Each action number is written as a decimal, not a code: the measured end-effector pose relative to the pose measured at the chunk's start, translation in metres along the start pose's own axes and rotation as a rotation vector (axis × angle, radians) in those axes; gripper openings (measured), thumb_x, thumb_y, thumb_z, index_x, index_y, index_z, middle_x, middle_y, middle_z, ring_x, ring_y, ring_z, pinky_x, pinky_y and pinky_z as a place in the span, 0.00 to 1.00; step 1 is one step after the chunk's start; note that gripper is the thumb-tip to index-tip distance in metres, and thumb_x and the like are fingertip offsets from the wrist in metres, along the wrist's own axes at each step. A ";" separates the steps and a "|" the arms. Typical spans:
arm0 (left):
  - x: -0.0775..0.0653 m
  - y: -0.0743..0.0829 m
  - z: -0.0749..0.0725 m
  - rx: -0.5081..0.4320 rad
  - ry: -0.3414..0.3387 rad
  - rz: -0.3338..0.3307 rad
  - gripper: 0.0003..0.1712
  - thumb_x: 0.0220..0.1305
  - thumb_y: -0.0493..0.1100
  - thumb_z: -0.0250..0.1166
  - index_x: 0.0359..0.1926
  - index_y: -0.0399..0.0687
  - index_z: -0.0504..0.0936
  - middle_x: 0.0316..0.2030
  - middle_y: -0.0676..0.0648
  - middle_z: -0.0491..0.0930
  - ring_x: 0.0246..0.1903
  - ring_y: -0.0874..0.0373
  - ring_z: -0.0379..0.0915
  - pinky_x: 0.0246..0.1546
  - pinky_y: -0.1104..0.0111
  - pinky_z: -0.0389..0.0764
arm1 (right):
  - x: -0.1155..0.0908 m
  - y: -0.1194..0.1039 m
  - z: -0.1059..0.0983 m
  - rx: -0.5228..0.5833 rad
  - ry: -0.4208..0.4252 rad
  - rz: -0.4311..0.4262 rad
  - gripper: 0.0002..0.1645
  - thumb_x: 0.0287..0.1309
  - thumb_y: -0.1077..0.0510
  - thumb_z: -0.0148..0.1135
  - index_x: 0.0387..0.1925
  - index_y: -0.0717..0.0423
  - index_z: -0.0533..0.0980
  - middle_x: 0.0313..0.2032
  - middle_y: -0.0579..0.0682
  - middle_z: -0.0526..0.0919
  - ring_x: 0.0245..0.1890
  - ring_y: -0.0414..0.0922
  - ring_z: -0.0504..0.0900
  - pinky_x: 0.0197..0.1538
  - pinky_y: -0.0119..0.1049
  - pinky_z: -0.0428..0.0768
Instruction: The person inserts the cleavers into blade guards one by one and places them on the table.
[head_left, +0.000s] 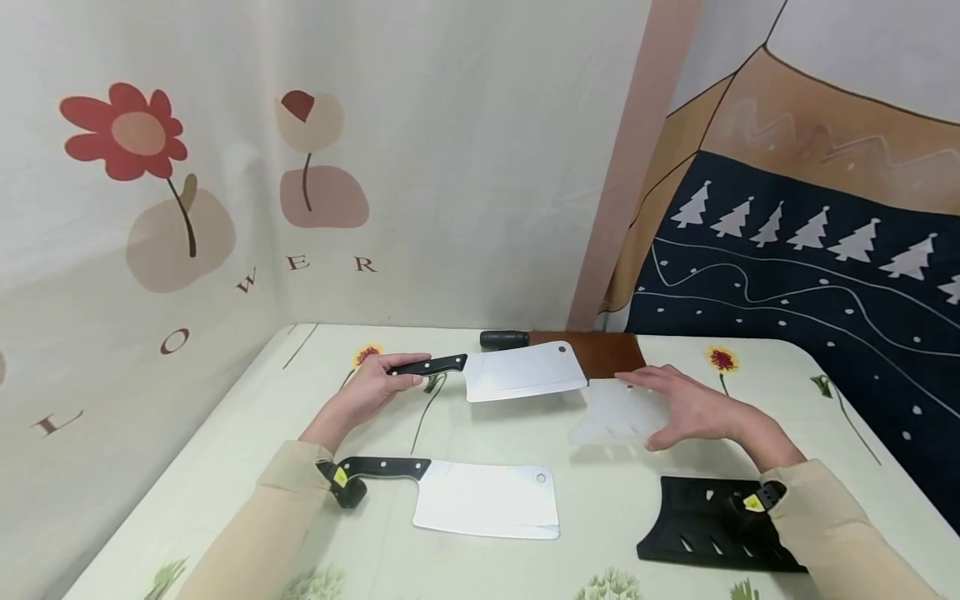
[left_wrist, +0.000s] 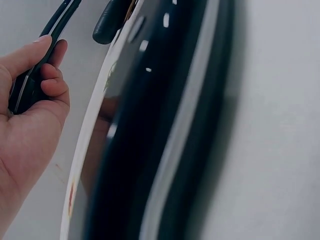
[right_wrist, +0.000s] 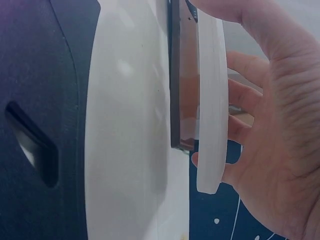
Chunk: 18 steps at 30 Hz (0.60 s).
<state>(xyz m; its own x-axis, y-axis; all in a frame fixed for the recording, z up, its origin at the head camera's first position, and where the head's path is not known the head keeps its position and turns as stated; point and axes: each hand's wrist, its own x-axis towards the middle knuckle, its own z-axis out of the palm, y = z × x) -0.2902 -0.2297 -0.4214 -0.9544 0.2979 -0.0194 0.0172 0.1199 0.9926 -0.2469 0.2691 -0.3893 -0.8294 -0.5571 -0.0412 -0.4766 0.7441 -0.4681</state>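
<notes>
My left hand point(head_left: 366, 393) grips the black riveted handle point(head_left: 442, 364) of a cleaver point(head_left: 525, 372) between thumb and fingers. Its broad steel blade points right, raised off the table. In the right wrist view, my right hand point(right_wrist: 280, 115) holds a translucent white blade cover point(right_wrist: 212, 100) with thumb and fingers on opposite sides. The blade's far end is at the cover's left edge; whether they touch I cannot tell. A second cleaver point(head_left: 487, 498) lies flat in front, handle to the left. Below my right wrist lies a black slotted blade cover point(head_left: 686, 521), partly hidden by the sleeve.
Behind the raised blade, a brown flat piece point(head_left: 611, 354) with a black handle point(head_left: 504, 339) lies near the table's back edge. The table wears a pale flowered cloth point(head_left: 247, 517). A printed curtain point(head_left: 465, 167) hangs directly behind.
</notes>
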 end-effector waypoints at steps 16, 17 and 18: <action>0.000 0.001 0.006 0.028 -0.002 0.014 0.28 0.64 0.25 0.65 0.65 0.27 0.75 0.65 0.30 0.73 0.53 0.60 0.74 0.50 0.73 0.77 | 0.004 0.003 0.003 -0.015 0.041 0.030 0.59 0.38 0.43 0.82 0.73 0.56 0.68 0.68 0.67 0.70 0.67 0.70 0.62 0.60 0.73 0.67; 0.000 0.001 0.006 0.027 -0.004 0.013 0.28 0.64 0.25 0.65 0.65 0.27 0.75 0.64 0.30 0.73 0.53 0.60 0.74 0.49 0.73 0.77 | 0.004 0.003 0.003 -0.014 0.052 0.030 0.59 0.38 0.43 0.82 0.73 0.56 0.68 0.68 0.67 0.70 0.67 0.70 0.62 0.60 0.73 0.66; 0.000 0.001 0.007 0.022 -0.006 0.011 0.28 0.64 0.25 0.65 0.65 0.27 0.75 0.64 0.30 0.73 0.53 0.59 0.75 0.49 0.73 0.77 | 0.004 0.003 0.003 -0.011 0.063 0.030 0.59 0.39 0.43 0.82 0.73 0.56 0.68 0.68 0.67 0.70 0.67 0.70 0.62 0.61 0.73 0.66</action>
<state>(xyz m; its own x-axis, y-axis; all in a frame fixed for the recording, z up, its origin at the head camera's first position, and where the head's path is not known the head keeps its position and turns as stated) -0.2879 -0.2234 -0.4216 -0.9522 0.3052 -0.0093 0.0344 0.1377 0.9899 -0.2513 0.2679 -0.3931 -0.8598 -0.5107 0.0006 -0.4543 0.7643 -0.4577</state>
